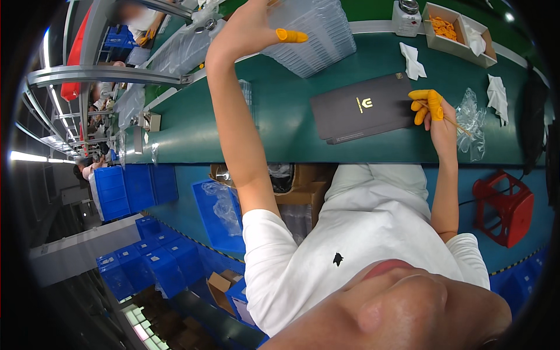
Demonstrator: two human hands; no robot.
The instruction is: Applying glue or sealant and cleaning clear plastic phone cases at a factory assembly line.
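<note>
While a thin stick (458, 126) is gripped by the right hand (433, 109), the black box (344, 112) is laid on the green table (289, 134), long axis left-to-right, right end angled slightly away; whether the left hand (248, 32) is closed cannot be told.

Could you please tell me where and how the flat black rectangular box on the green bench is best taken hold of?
Probably by its two long edges near the left end, coming from the left: the black box lies flat, its left end is uncovered, while the right hand, holding a thin tan stick, is beside its right end.
</note>
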